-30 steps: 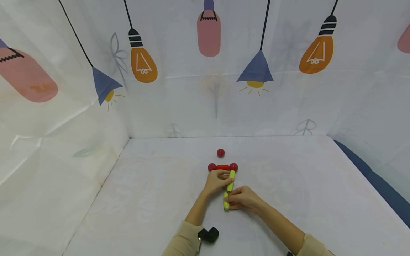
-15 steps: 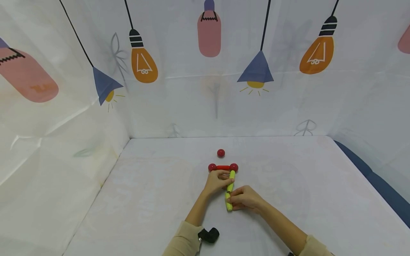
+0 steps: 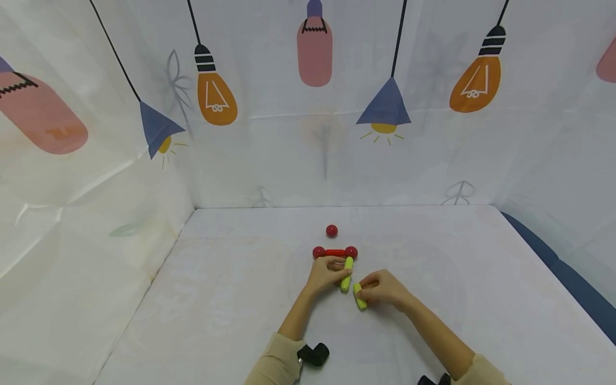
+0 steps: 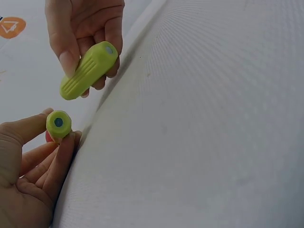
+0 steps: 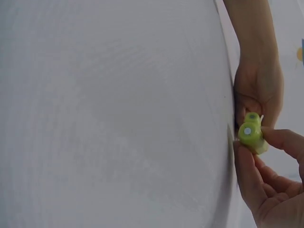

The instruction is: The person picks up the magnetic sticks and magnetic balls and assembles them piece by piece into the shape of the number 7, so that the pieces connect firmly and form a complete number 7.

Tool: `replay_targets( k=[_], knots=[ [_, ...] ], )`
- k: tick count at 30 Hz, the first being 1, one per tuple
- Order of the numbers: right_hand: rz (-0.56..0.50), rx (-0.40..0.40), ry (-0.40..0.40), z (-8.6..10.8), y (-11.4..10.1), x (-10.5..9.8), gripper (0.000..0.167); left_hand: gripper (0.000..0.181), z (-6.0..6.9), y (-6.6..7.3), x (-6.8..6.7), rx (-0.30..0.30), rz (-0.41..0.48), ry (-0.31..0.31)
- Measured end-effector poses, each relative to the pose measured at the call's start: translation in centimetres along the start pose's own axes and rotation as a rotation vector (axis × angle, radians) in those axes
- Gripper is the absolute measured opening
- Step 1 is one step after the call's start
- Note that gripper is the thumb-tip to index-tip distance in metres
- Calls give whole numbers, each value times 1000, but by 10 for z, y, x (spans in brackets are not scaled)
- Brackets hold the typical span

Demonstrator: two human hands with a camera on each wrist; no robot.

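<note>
My left hand (image 3: pixel 324 274) pinches a yellow-green magnetic rod (image 3: pixel 348 264) between thumb and fingers, low over the white table. The rod's far end lies close to a red ball (image 3: pixel 351 252); whether they touch I cannot tell. A red rod (image 3: pixel 335 253) joins that ball to another red ball (image 3: pixel 318 252). Just to the right, my right hand (image 3: pixel 385 291) holds a second yellow-green rod (image 4: pixel 89 71), tilted and apart from the first. In the left wrist view, both rods show metal discs in their ends.
A single red ball (image 3: pixel 331 231) lies behind the joined pieces. The white table (image 3: pixel 231 299) meets a printed sheet (image 3: pixel 269 160) at its back and left. A black wrist camera (image 3: pixel 314 354) sits by the left sleeve.
My right hand has moved its rod right and slightly away from me, parting it from the left hand's rod, whose near end it had met. The left hand has stayed in place.
</note>
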State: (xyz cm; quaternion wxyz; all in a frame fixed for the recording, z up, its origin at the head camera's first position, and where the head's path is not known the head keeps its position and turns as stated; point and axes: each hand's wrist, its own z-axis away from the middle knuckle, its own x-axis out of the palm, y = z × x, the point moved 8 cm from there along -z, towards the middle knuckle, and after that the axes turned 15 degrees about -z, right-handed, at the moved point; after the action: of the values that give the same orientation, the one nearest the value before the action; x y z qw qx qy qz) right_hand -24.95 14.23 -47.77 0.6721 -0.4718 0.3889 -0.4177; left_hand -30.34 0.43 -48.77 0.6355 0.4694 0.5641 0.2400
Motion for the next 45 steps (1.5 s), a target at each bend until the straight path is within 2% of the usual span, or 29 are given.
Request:
replay_targets(
  k=[4,9,14,16,21,22,25,30,34,36,38,42,45],
  knots=[
    [33,24,65,-2,0,-12,36,35,-2,-5,1,9,2,6],
    [49,29,146,-7,0,-26,41,38,-2,-4,0,57,5,15],
    [50,1,194,-11,-1,-38,43,35,-4,-10,2,-26,-4,3],
    [61,13,218,-13,1,-43,44,34,-3,-6,1,-43,-10,2],
    [73,20,264,-16,5,-54,47,33,-2,-6,2,-48,-6,-3],
    [75,12,266,-16,4,-55,48,34,-4,-11,4,-55,-9,-5],
    [60,7,284,-16,4,-59,46,34,-5,-11,4,-59,-9,-7],
    [24,-6,324,-15,3,-66,40,33,-2,-4,1,-45,-1,-1],
    [42,-39,357,-12,2,-71,36,32,6,15,-7,-20,11,-8],
    [74,-51,353,-10,1,-71,34,32,11,24,-10,-18,7,-15],
    [118,-55,314,-11,1,-68,34,31,13,30,-12,-19,5,-14],
    [229,-50,193,-14,-2,-58,37,31,16,33,-14,-31,1,-11],
    [284,-42,132,-16,-3,-51,37,32,16,33,-14,-34,-2,-9]
  ],
)
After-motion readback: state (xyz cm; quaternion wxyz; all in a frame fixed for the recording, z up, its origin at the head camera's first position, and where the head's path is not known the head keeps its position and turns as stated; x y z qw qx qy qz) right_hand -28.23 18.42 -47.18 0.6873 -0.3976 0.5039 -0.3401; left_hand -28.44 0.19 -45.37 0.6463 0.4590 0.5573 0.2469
